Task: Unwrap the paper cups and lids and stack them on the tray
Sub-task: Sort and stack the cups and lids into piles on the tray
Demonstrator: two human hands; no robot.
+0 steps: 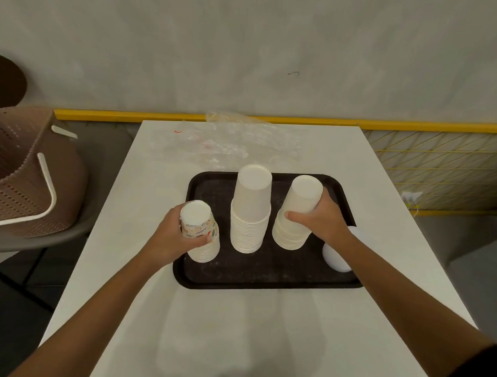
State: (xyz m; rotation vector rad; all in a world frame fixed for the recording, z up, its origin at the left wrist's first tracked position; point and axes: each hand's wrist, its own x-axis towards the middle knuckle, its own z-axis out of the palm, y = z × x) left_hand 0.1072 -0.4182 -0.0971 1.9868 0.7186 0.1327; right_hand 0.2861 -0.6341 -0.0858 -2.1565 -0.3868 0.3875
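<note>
A black tray (266, 277) lies on the white table. Three upside-down stacks of paper cups stand on it. My left hand (174, 239) grips the left stack (202, 232), whose top cup has a coloured print. The plain white middle stack (250, 211) stands free. My right hand (323, 220) is wrapped around the right white stack (297, 207), which leans slightly. A white stack of lids (338, 255) lies at the tray's right edge, partly hidden by my right forearm.
Crumpled clear plastic wrap (229, 142) lies on the table behind the tray. A brown perforated chair (23, 172) stands to the left. A yellow rail (301, 120) and a yellow wire grid (442, 168) run behind and to the right.
</note>
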